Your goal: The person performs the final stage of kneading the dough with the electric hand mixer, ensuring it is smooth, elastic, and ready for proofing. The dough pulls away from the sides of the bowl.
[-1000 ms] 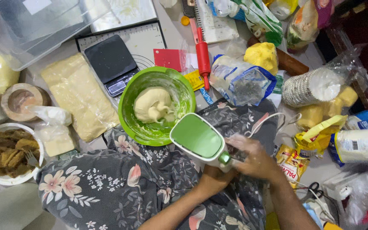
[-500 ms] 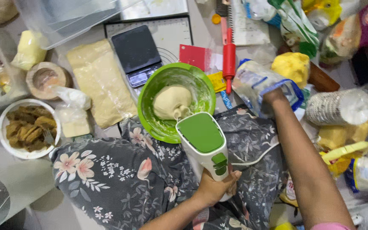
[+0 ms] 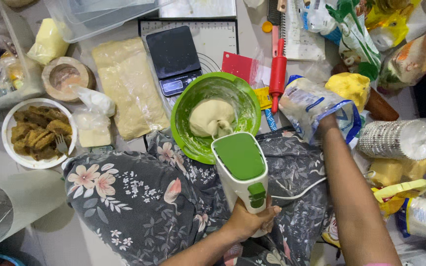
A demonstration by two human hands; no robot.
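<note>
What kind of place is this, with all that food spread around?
Likely a home baking spot: a green bowl of dough, a digital scale, and a hand mixer held in the left hand.

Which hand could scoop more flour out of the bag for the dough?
Probably the right hand: it is already inside the open blue and white plastic flour bag. The left hand is busy gripping the green and white electric hand mixer, which is over the green plastic bowl of dough.
</note>
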